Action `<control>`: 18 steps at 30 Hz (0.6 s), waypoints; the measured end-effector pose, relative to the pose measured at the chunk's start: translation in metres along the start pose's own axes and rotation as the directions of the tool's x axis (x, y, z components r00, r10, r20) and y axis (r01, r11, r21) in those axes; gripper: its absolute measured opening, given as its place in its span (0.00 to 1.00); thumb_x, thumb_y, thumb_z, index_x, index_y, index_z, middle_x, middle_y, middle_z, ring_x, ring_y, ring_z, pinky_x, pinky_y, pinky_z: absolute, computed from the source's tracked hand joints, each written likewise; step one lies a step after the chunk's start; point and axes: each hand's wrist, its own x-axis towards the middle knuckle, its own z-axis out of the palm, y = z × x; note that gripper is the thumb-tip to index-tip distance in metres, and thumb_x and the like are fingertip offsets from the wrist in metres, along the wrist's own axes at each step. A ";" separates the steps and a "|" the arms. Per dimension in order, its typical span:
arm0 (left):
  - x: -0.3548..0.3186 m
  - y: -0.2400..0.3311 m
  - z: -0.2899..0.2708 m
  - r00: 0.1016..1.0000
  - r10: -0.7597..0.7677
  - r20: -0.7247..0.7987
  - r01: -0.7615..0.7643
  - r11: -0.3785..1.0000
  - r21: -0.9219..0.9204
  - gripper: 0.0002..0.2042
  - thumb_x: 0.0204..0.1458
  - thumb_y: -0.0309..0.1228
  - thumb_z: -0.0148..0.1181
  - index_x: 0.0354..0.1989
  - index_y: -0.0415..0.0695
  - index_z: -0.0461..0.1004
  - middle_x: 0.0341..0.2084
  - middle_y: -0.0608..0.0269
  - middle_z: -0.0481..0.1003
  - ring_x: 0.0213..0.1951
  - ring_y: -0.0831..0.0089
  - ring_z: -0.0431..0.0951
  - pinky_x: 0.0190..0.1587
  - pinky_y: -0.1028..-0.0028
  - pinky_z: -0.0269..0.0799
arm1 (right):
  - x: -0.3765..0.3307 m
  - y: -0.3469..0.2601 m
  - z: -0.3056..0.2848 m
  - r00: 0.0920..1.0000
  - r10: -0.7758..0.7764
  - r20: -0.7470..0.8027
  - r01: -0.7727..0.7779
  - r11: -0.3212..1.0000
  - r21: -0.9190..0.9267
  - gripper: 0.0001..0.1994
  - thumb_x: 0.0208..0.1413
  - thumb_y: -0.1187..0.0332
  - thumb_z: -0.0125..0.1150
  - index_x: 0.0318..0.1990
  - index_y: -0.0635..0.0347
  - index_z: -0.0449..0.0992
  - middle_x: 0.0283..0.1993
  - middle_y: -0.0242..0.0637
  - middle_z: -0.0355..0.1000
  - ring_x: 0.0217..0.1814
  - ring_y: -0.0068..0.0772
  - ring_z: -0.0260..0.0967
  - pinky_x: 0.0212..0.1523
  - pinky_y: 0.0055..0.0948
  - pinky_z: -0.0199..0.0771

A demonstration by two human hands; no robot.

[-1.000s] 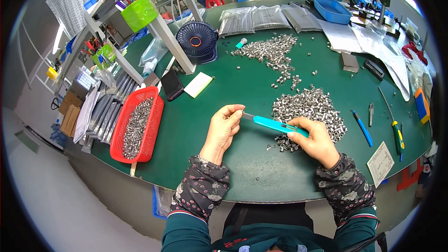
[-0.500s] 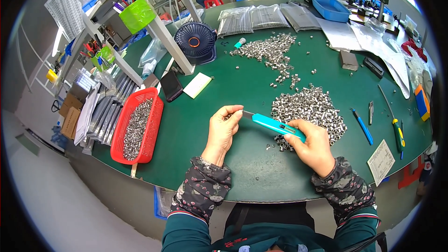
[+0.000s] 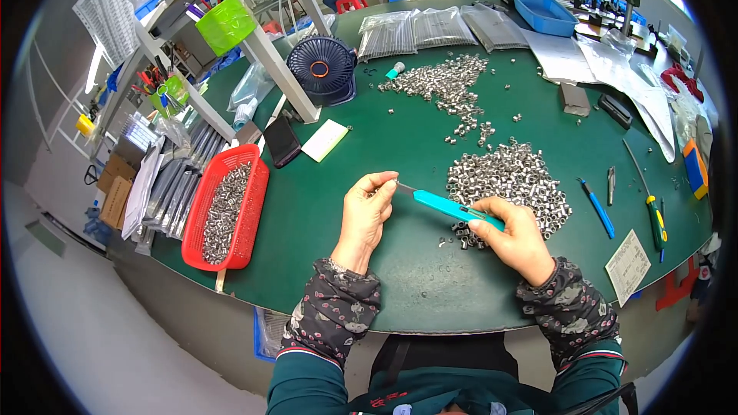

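Part at left hand's [image 3: 367,214] fingertips indiscernible

Red basket [image 3: 254,184] w/ metal parts, small fan [image 3: 321,69], blue bin [image 3: 547,14]

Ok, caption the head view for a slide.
Right hand aims a teal tool at a small part pinched in the left hand, beside metal sleeves.

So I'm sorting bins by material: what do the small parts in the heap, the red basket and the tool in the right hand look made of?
Small parts in the heap: likely bare metal, silvery with bright glints. Red basket: probably moulded plastic, uniform glossy red with a slotted wall. Tool held by the right hand: teal handle looks plastic, with a thin grey, seemingly metal tip at the left hand.
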 end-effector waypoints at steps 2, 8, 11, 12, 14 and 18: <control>0.000 0.000 0.000 1.000 -0.002 -0.006 0.002 1.000 0.001 0.08 0.49 0.23 0.57 0.38 0.37 0.72 0.20 0.75 0.64 0.15 0.91 0.53 0.15 0.87 0.44 | 0.001 -0.002 -0.001 0.997 0.067 0.047 -0.068 0.997 0.029 0.13 0.46 0.62 0.59 0.37 0.61 0.74 0.22 0.40 0.72 0.22 0.33 0.70 0.25 0.28 0.67; 0.004 -0.004 -0.006 0.996 -0.053 0.071 0.057 0.997 -0.051 0.06 0.51 0.25 0.55 0.37 0.38 0.71 0.21 0.73 0.65 0.16 0.88 0.54 0.14 0.87 0.46 | -0.001 0.000 0.005 0.921 -0.357 -0.155 0.302 0.907 -0.294 0.13 0.45 0.66 0.60 0.38 0.61 0.73 0.30 0.41 0.72 0.27 0.40 0.71 0.27 0.31 0.69; 0.003 -0.002 -0.009 0.989 -0.131 0.063 0.141 0.972 -0.189 0.06 0.53 0.27 0.53 0.37 0.39 0.70 0.25 0.69 0.67 0.17 0.87 0.55 0.14 0.88 0.47 | 0.002 0.000 0.001 0.892 -0.373 -0.254 0.299 0.910 -0.287 0.12 0.45 0.69 0.60 0.38 0.61 0.72 0.31 0.42 0.71 0.28 0.42 0.71 0.27 0.33 0.69; 0.005 -0.004 -0.010 0.984 -0.140 0.112 0.162 0.959 -0.231 0.06 0.54 0.28 0.52 0.37 0.39 0.70 0.26 0.67 0.67 0.18 0.87 0.56 0.14 0.89 0.48 | 0.002 -0.001 -0.002 0.912 -0.323 -0.253 0.254 0.928 -0.273 0.12 0.44 0.69 0.60 0.38 0.60 0.72 0.31 0.42 0.71 0.28 0.41 0.71 0.27 0.33 0.69; 0.005 -0.003 -0.011 0.977 -0.143 0.159 0.183 0.945 -0.272 0.06 0.55 0.29 0.50 0.36 0.40 0.69 0.28 0.65 0.67 0.18 0.86 0.56 0.14 0.89 0.48 | 0.003 0.003 0.000 0.906 -0.343 -0.248 0.269 0.919 -0.287 0.12 0.44 0.69 0.61 0.39 0.60 0.72 0.31 0.42 0.71 0.27 0.41 0.70 0.27 0.32 0.69; 0.005 0.001 -0.009 0.972 -0.174 0.159 0.217 0.924 -0.315 0.05 0.55 0.29 0.49 0.35 0.41 0.69 0.28 0.64 0.66 0.17 0.86 0.56 0.13 0.89 0.47 | 0.003 0.006 0.002 0.903 -0.372 -0.213 0.306 0.907 -0.288 0.12 0.45 0.67 0.60 0.38 0.60 0.72 0.31 0.41 0.71 0.26 0.41 0.70 0.26 0.32 0.69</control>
